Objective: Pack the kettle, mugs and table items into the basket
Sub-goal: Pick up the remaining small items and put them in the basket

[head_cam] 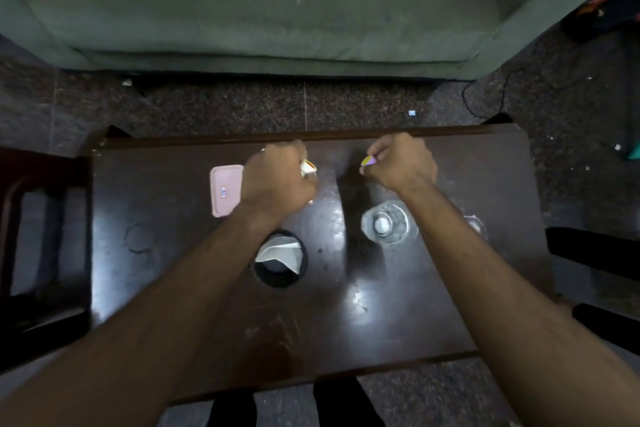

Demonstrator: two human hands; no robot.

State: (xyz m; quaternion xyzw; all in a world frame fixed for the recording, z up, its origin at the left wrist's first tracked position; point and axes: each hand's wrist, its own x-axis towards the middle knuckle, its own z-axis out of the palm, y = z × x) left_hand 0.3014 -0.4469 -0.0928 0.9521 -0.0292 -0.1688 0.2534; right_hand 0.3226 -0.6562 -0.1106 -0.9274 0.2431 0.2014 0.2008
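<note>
Both fists grip small colourful items, left hand (277,180) and right hand (401,163); labels unreadable.

Bare forearms, no sleeves in view

Left hand (277,180) and right hand (401,163) without rings, watch or bracelet; wrists uncovered above the bench (381,305); dark trouser legs (346,406) visible below the bench's near edge.

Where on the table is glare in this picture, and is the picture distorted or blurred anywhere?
Head view: bright glare patches on the dark table near the glass; wide-angle bending curves the table edges; dim overall; both forearms at the bottom look softly blurred.
</note>
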